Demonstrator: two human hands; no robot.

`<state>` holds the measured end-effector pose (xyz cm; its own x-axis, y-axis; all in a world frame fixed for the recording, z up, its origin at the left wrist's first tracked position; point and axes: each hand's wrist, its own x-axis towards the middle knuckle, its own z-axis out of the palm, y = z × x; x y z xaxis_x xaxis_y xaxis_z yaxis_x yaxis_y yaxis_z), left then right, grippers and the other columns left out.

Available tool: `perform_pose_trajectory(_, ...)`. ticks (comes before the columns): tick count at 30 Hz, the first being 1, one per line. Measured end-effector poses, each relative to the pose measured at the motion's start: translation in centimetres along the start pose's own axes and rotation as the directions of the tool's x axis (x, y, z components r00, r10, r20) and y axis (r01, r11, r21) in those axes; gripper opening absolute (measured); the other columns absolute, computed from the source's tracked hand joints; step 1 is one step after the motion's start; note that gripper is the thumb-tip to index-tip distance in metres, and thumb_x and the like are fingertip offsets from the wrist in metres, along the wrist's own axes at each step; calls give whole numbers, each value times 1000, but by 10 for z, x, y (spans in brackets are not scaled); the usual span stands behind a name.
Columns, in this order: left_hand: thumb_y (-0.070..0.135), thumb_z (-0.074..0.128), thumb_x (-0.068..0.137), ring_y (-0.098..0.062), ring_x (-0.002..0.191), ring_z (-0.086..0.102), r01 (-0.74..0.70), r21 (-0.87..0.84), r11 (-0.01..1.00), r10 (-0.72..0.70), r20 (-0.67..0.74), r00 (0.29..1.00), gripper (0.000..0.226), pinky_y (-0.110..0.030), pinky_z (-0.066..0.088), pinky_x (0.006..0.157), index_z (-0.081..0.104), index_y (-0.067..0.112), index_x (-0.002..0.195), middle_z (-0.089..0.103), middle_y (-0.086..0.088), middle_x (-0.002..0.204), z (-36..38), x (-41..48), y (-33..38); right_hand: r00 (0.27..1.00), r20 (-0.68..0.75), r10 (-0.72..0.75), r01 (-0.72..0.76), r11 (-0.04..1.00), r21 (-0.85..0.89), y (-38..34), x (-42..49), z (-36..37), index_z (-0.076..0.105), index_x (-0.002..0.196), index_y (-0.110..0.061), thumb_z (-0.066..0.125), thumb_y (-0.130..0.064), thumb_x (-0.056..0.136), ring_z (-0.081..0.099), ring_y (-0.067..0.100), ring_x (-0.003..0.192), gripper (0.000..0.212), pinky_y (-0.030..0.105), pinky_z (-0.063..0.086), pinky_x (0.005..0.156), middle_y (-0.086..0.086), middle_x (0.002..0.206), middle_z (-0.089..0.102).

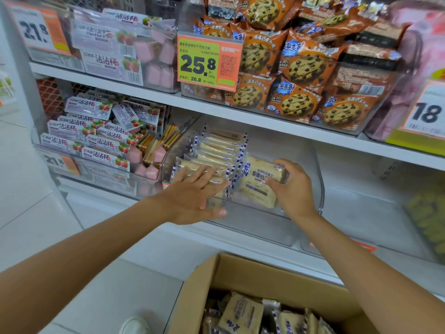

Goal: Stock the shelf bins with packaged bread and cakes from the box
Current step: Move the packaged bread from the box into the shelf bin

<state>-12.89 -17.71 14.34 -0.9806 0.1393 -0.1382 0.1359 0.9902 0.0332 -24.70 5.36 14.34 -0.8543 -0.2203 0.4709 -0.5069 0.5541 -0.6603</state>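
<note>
**Head view, lower shelf bay.** The left hand (192, 191) lies flat and released, fingers straight. It rests on the near end of a row of bread packets (216, 150) standing on edge along the left side of the clear bin (321, 189).

The right hand (295, 186) grasps a single bread packet (258, 183), thumb on its near face and fingers curled over its upper right edge. This packet stands tilted inside the bin, its left edge against the row. Behind it and to its right, the bin's bare floor shows as far as the curved right wall. The bin's front rim runs just below both wrists.

The shelf board (240, 115) above overhangs the back of the bin. Both hands reach in through the gap between that board and the packets.

A bin of strawberry cups (101, 143) stands just beside the clear bin's left wall.

Below, the cardboard box (240, 271) stands open, its far flap near the shelf base and well apart from the hands. More packets (243, 314) lie inside it. A shoe (134, 325) shows just left of the box.
</note>
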Motion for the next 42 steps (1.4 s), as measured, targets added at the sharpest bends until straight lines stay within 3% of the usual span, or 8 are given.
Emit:
perform_pose_trajectory(5, 81, 4, 82, -19, 150, -18, 36, -263, 964, -88, -189, 978, 80, -51, -10, 120, -17, 45, 151, -15, -4, 164, -20, 22, 4, 999, -44, 13, -17, 995, -101, -2, 30, 5, 59, 120, -18, 73, -3, 77, 50, 18, 77, 47, 29, 41, 68, 4, 97, 54)
perform_pose_trajectory(9, 69, 10, 94, -19, 151, -14, 99, -338, 936, -153, -137, 979, 72, -50, -8, 121, -4, 36, 156, -9, -3, 165, -28, 77, -1, 973, -133, 189, -203, 974, -100, 6, 73, 22, 48, 128, -3, 70, -2, 81, 58, 28, 80, 52, 28, 39, 63, 10, 88, 55)
perform_pose_trajectory(15, 67, 17, 97, -19, 151, -15, 142, -182, 973, -153, -46, 987, 73, -47, -9, 121, -2, 32, 158, -8, -3, 166, -28, 137, -37, 926, -144, 348, -363, 927, -95, 38, 120, 66, 50, 130, -9, 74, -19, 82, 55, 31, 117, 55, 32, 45, 91, 13, 125, 56)
perform_pose_trajectory(18, 71, 15, 94, -18, 150, -19, 121, -151, 981, -129, -45, 991, 76, -47, -13, 121, -8, 34, 156, -13, -2, 165, -21, 140, -42, 950, -169, 264, -313, 785, -534, 67, 119, 78, 50, 128, -21, 80, -31, 72, 44, 32, 121, 63, 39, 41, 93, 12, 129, 44)
perform_pose_trajectory(23, 76, 12, 91, -14, 149, -21, 123, -153, 981, -133, -57, 990, 78, -48, -12, 120, -9, 37, 155, -15, 2, 164, -15, 143, -45, 994, -100, -37, -48, 680, -732, 82, 110, 88, 49, 132, -25, 73, -30, 78, 25, 31, 137, 60, 45, 12, 109, 14, 142, 36)
perform_pose_trajectory(29, 76, 9, 90, -14, 150, -20, 119, -134, 984, -129, -62, 990, 77, -47, -12, 121, -10, 38, 155, -15, 2, 164, -16, 143, -46, 976, -21, -218, 134, 671, -729, 82, 121, 86, 63, 112, -23, 74, -41, 77, 54, 30, 107, 42, 46, 31, 105, 5, 106, 59)
perform_pose_trajectory(32, 76, 9, 91, -13, 150, -19, 121, -133, 984, -129, -56, 990, 77, -47, -11, 121, -10, 38, 155, -15, 2, 164, -16, 142, -45, 977, -91, -193, 72, 701, -710, 85, 124, 84, 67, 104, -20, 72, -39, 80, 59, 33, 93, 31, 43, 38, 91, 8, 98, 62)
perform_pose_trajectory(42, 76, 8, 90, -15, 150, -18, 121, -113, 986, -128, -57, 990, 77, -47, -10, 121, -9, 38, 155, -14, 2, 164, -15, 143, -45, 983, -41, -182, 106, 726, -680, 78, 130, 100, 67, 102, -16, 70, -19, 80, 54, 39, 102, 23, 45, 38, 94, 13, 105, 57)
